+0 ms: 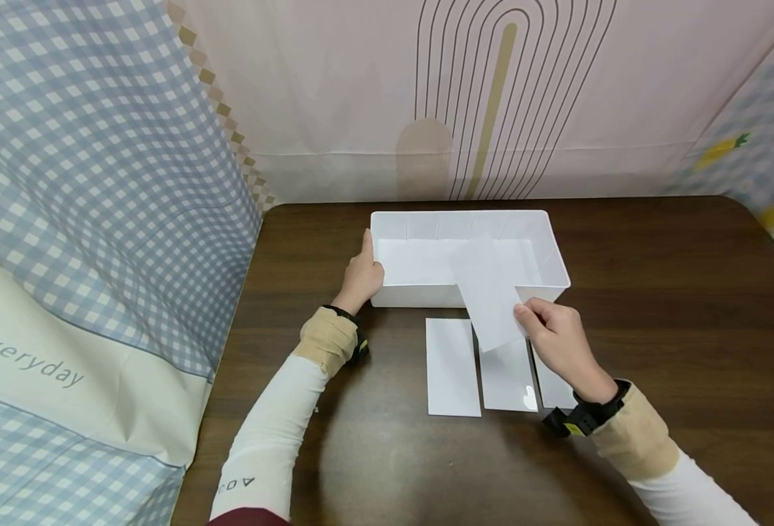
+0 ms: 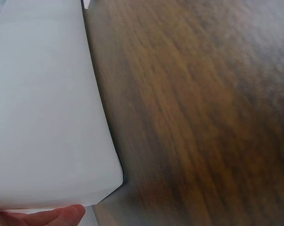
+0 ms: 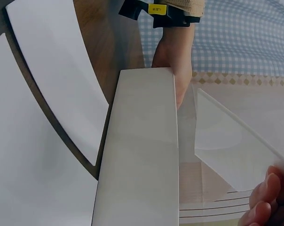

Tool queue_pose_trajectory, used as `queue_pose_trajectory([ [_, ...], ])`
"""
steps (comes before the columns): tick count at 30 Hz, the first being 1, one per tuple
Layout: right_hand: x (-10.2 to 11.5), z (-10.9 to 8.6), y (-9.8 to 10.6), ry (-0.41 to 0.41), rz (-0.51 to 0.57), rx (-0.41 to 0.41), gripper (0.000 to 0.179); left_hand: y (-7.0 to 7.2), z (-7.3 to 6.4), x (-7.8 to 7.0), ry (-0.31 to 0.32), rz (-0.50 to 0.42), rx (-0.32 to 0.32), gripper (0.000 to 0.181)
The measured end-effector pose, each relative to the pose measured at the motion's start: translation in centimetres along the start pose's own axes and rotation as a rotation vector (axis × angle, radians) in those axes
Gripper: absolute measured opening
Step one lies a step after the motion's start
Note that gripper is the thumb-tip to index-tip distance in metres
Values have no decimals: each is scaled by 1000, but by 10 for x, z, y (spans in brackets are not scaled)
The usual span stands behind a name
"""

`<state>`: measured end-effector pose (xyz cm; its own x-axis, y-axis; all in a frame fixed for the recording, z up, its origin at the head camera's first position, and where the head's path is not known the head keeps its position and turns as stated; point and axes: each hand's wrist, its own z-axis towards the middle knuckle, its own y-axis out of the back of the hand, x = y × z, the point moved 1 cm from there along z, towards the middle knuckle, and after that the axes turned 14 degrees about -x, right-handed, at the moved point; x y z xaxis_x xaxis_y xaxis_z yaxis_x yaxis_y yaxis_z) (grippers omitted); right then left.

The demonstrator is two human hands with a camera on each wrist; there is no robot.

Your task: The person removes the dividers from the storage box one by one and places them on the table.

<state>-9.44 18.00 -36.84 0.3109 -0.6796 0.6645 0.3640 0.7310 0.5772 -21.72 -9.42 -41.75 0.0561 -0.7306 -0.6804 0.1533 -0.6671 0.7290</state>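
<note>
A white open-topped rectangular box point(image 1: 413, 296) stands at the back of the table. My left hand point(image 1: 363, 276) rests against its left end, index finger stretched along the wall; in the left wrist view its fingertips point(image 2: 71, 215) show at the box's end. My right hand point(image 1: 558, 336) pinches a thin white rectangular panel point(image 1: 490, 310) by an edge, between thumb and fingers. The panel slants above the box's front rim, its far part overlapping the inside. In the right wrist view the held panel point(image 3: 222, 146) is raised beside the box wall point(image 3: 142, 150).
Three white panels lie side by side in front of the box: a left one point(image 1: 452, 369), a glossy middle one point(image 1: 506, 380) and a right one point(image 1: 553, 383) partly behind my right hand. A checked cloth point(image 1: 117, 146) hangs left; a printed curtain point(image 1: 334, 95) hangs behind.
</note>
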Motion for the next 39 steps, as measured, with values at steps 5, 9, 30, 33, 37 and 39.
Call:
queue_pose_trajectory([
  [5,-4,-3,4,0,-5,-6,27,0,0,0,4,3,3,63],
  [9,-8,-5,7,2,-8,-11,25,0,0,0,11,-2,9,63],
  [30,-17,-8,29,-76,-62,-15,26,0,1,0,18,0,21,65],
  [33,-19,-9,31,-88,-72,-16,26,0,1,0,21,1,21,65],
  [37,-23,-11,35,-105,-75,-22,28,0,1,0,25,2,20,65],
  [39,-25,-12,36,-112,-76,-25,28,0,1,1,28,1,22,65],
])
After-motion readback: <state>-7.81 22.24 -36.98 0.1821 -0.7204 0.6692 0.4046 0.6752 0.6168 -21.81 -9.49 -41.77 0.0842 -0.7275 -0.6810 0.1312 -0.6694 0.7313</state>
